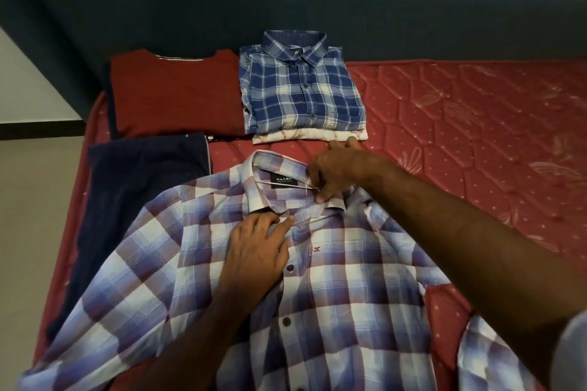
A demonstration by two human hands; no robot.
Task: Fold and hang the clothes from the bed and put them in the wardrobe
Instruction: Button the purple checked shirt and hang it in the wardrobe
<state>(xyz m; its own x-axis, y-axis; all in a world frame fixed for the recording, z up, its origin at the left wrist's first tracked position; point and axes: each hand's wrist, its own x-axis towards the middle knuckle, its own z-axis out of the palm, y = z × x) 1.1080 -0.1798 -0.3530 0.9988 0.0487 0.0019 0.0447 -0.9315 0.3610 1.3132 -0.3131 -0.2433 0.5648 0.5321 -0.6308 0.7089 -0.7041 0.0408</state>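
Checked shirt in blue, maroon and white lies buttoned and face-up on the red mattress, where the right hand pinches a thin metal hanger wire at the collar, while the left hand presses flat, fingers relaxed, just under the collar. Folded clothes crowd the far side: navy trousers at nine o'clock, a red top at eleven, a blue plaid shirt at twelve. Bare mattress stays free toward two and three o'clock.

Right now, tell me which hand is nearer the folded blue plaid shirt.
Right. The right hand is at the collar just below the folded blue plaid shirt; the left hand rests lower, on the placket.
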